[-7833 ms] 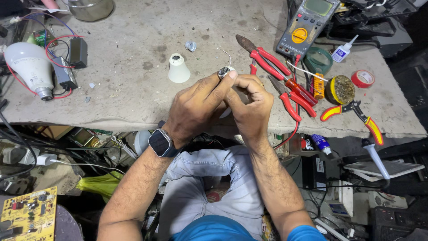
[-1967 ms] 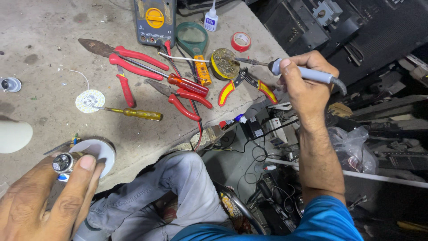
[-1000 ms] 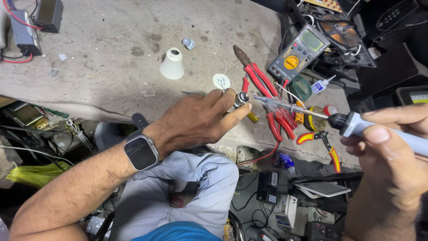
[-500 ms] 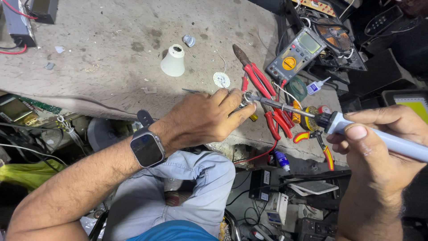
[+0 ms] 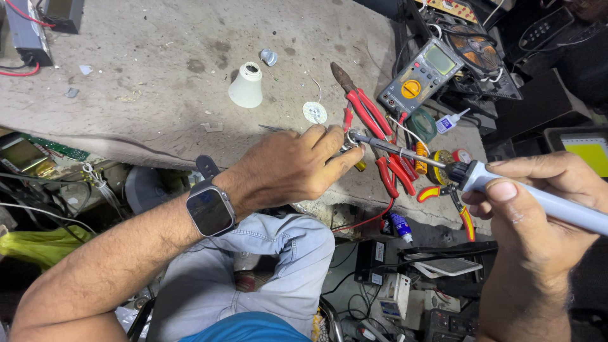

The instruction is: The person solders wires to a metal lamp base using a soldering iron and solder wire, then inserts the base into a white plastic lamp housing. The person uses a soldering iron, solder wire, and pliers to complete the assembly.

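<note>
Head view:

- Left hand [image 5: 288, 168]: lay at the near edge of the workbench [image 5: 145, 82], fingers pinched together on a small metal part [image 5: 347, 140]; a smartwatch [image 5: 210, 209] with a dark screen sat on the wrist.
- Small metal part: sat at the left fingertips, just below the red-handled pliers [image 5: 370, 117], touched by the iron's tip; mostly hidden by the fingers.
- Right hand [image 5: 538, 212]: well right of the pliers, off the bench edge, fingers and thumb wrapped tight around the white handle of a soldering iron [image 5: 506, 187]; its metal shaft ran leftward to the part.
- Red-handled pliers: lay on the bench with the nose pointing away, crossed by more red-handled cutters just to their right.
- Multimeter [image 5: 421, 73]: grey and yellow, right of the pliers and further back.
- White cone-shaped lamp housing [image 5: 246, 85]: stood left of the pliers.
- Round white disc [image 5: 315, 112]: lay flat between the housing and the pliers.
- Small glue bottle [image 5: 451, 121]: right of the pliers, just below the multimeter.
</note>
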`<act>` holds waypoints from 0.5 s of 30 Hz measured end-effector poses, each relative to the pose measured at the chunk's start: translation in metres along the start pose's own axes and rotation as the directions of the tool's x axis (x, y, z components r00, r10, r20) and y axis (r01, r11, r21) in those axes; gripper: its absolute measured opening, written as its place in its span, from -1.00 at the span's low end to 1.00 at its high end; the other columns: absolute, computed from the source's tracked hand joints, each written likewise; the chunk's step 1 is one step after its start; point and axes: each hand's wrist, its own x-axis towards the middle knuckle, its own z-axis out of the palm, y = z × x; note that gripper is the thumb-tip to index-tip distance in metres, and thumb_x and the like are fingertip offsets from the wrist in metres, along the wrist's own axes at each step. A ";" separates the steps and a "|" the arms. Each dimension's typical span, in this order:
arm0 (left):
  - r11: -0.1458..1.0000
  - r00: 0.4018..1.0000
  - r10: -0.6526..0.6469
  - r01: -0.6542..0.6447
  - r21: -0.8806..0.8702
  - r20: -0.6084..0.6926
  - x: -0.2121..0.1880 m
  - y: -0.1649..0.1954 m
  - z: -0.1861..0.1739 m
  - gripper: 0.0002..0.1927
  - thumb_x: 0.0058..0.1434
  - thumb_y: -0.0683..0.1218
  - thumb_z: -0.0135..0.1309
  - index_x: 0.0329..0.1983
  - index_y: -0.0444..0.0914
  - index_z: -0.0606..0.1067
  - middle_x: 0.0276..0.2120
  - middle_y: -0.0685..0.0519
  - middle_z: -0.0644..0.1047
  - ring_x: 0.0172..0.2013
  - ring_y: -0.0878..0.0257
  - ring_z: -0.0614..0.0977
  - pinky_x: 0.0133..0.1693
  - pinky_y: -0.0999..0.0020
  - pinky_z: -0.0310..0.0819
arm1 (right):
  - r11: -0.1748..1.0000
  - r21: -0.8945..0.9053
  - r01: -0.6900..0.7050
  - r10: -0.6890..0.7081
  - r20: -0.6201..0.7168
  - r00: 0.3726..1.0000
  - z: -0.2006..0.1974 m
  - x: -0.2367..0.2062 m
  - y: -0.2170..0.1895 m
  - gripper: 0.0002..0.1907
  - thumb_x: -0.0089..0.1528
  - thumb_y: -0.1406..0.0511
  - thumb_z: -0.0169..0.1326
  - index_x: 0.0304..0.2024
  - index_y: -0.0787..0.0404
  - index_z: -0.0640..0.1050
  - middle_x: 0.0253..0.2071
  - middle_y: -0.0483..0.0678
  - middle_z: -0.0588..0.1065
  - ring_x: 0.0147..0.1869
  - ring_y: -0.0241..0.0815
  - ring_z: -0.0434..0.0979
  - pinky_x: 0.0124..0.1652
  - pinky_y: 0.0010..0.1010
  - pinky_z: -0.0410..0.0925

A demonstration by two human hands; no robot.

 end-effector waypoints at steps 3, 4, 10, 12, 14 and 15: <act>1.000 1.000 -0.007 0.007 -0.012 0.005 -0.001 0.000 0.000 -0.59 0.23 -0.03 0.07 0.16 -0.16 0.55 -0.21 0.02 0.49 -0.26 0.25 0.55 -0.45 0.43 0.55 | 1.000 -0.016 0.000 0.000 -0.005 1.000 -0.001 -0.002 0.000 -0.82 0.41 0.43 0.19 -0.14 0.51 0.49 -0.31 0.23 0.55 -0.37 -0.17 0.62 -0.36 -0.53 0.49; 1.000 1.000 -0.009 0.009 -0.016 0.003 -0.001 0.000 0.000 -0.59 0.23 -0.04 0.07 0.16 -0.16 0.55 -0.21 0.03 0.49 -0.25 0.25 0.55 -0.45 0.43 0.55 | 1.000 -0.013 0.001 -0.001 -0.006 1.000 -0.001 -0.003 0.000 -0.82 0.41 0.43 0.19 -0.14 0.51 0.49 -0.30 0.23 0.55 -0.36 -0.17 0.63 -0.36 -0.53 0.49; 1.000 1.000 0.008 -0.008 0.004 -0.014 -0.002 0.000 0.001 -0.58 0.22 -0.03 0.06 0.16 -0.16 0.55 -0.22 0.03 0.48 -0.26 0.25 0.55 -0.47 0.45 0.54 | 1.000 -0.017 0.010 -0.010 -0.002 1.000 -0.002 -0.005 0.002 -0.82 0.42 0.44 0.19 -0.13 0.51 0.49 -0.29 0.24 0.56 -0.36 -0.17 0.63 -0.36 -0.53 0.50; 1.000 1.000 0.012 -0.012 0.007 -0.013 -0.001 0.000 0.001 -0.58 0.23 -0.03 0.06 0.16 -0.16 0.55 -0.22 0.03 0.48 -0.25 0.25 0.55 -0.48 0.45 0.53 | 1.000 -0.014 0.014 -0.014 0.008 1.000 -0.003 -0.004 0.003 -0.82 0.42 0.44 0.19 -0.13 0.51 0.49 -0.28 0.24 0.56 -0.36 -0.17 0.63 -0.34 -0.53 0.51; 1.000 1.000 0.014 -0.014 0.004 -0.010 -0.001 0.000 0.002 -0.59 0.24 -0.04 0.06 0.16 -0.16 0.55 -0.23 0.03 0.48 -0.26 0.26 0.55 -0.48 0.45 0.53 | 1.000 -0.017 0.017 -0.017 0.014 1.000 -0.004 -0.004 0.003 -0.83 0.40 0.45 0.19 -0.13 0.50 0.49 -0.28 0.24 0.56 -0.37 -0.18 0.63 -0.33 -0.52 0.52; 1.000 1.000 0.017 -0.017 0.003 -0.006 -0.001 -0.001 0.002 -0.59 0.25 -0.04 0.05 0.16 -0.17 0.55 -0.22 0.03 0.49 -0.25 0.25 0.55 -0.48 0.45 0.53 | 1.000 -0.017 0.020 -0.020 0.017 1.000 -0.005 -0.003 0.003 -0.84 0.40 0.45 0.18 -0.13 0.50 0.48 -0.27 0.24 0.56 -0.37 -0.19 0.64 -0.32 -0.51 0.53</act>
